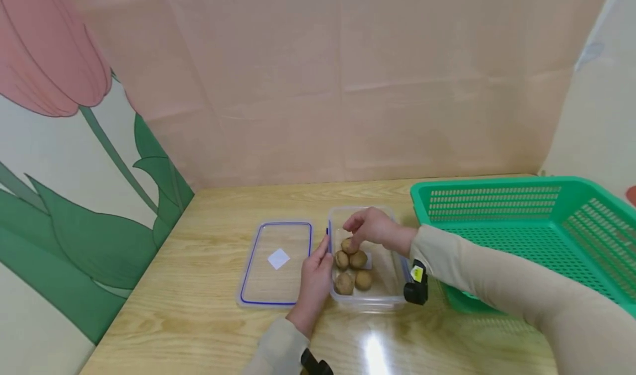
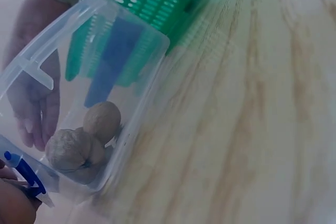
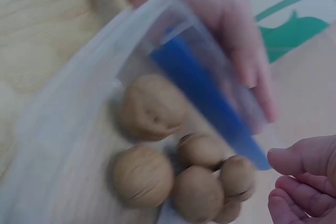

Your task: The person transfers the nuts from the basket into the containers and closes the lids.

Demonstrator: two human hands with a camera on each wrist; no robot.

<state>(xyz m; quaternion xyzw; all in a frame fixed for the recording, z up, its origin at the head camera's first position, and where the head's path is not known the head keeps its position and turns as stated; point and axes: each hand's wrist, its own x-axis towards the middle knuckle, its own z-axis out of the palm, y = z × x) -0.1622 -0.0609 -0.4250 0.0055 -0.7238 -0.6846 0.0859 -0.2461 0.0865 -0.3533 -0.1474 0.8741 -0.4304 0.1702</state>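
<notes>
Several tan walnuts (image 1: 358,259) lie in the left part of a clear plastic container (image 1: 385,296) with blue side flaps (image 3: 202,95). My left hand (image 1: 316,273) rests along the container's left outer wall, its fingers fairly straight against the side. Over the container, my right hand (image 1: 374,227) reaches in from the right, fingertips right at the farthest walnut. The right wrist view shows its thumb and loosely bent fingers (image 3: 302,153) beside the walnuts, nothing visible between them. Part of the left hand is hidden behind the flap there.
A clear lid (image 1: 248,267) with a blue seal and a white paper square (image 1: 279,259) lies left of the container on the wooden table (image 1: 199,309). On the right stands a large green plastic basket (image 1: 497,190), partly behind the right forearm. A pinkish sheet (image 1: 338,88) hangs behind.
</notes>
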